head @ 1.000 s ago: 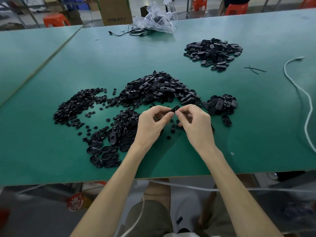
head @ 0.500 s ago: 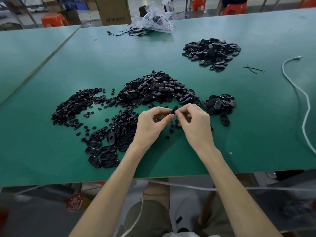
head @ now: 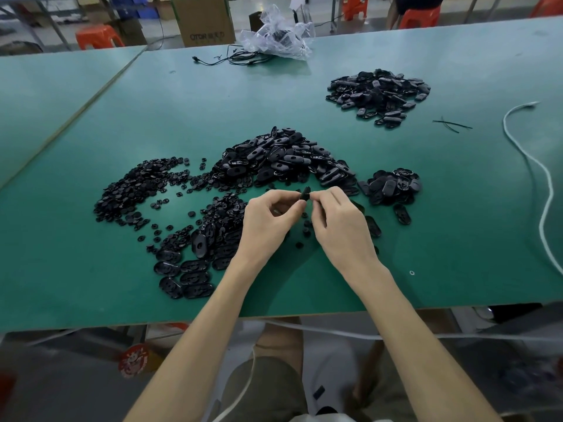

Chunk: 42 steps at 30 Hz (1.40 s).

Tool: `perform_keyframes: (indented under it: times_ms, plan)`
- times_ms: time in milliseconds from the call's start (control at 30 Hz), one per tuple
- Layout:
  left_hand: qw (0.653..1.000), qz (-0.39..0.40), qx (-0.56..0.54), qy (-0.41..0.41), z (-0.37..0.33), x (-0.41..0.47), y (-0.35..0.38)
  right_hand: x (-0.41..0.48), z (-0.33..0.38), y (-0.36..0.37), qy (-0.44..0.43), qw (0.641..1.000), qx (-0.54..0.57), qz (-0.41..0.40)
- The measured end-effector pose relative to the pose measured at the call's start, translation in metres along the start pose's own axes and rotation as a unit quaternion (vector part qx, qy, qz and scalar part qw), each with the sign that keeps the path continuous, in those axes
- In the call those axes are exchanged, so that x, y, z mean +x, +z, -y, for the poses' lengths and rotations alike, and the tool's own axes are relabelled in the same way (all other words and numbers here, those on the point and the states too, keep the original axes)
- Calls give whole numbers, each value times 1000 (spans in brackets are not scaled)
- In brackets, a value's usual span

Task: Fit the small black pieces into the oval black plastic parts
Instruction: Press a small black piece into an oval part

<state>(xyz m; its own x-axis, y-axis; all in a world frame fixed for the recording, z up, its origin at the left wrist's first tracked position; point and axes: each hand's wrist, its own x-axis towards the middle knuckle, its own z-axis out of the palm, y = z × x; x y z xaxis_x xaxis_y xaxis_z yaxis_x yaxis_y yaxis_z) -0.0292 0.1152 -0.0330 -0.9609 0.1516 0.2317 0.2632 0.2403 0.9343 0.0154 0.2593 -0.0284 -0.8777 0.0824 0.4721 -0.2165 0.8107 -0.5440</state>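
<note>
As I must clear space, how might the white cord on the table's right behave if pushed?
The white cord lies in loose curves, so it is probably floppy and would buckle rather than slide whole. It looks thin, so likely light, moving easily on the smooth green table.

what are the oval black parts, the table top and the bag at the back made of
Oval black parts: hard moulded plastic, semi-gloss; rims catch light. Table top: green matte mat or laminate over board, probably; pale edge shows in front. Bag: thin clear plastic film, crinkled and shiny. The left hand and right hand pinch one black piece, likely plastic too.
</note>
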Motion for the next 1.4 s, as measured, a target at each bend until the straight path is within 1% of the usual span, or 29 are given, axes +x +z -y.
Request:
perform_keyframes:
  times_ms: [100, 200, 500, 667, 900, 1067, 1233, 1400]
  plan:
    - [1000, -18, 2, -2, 0, 0, -1, -2, 2, 0, -32, 999, -4, 26]
    - [999, -33, -1, -21, 1, 2, -1, -3, 3, 1, -59, 997, -22, 49]
    - [998, -60, 10, -24, 3, 3, -1, -4, 2, 4, -84, 992, -58, 81]
    - [997, -69, 5, -28, 3, 4, -1, -3, 1, 5, -94, 990, -50, 92]
    - [997, -67, 2, -36, 1, 3, -1, -4, 2, 4, -85, 993, -36, 75]
    - [998, -49, -7, -33, 1, 2, -2, -4, 4, 2, -68, 997, -8, 42]
    - [999, 10, 31, 18, 0, 2, -1, -3, 4, -1, -21, 999, 33, 7]
    - [996, 35, 73, 43, 0, 1, 0, -2, 4, -2, -25, 999, 35, -1]
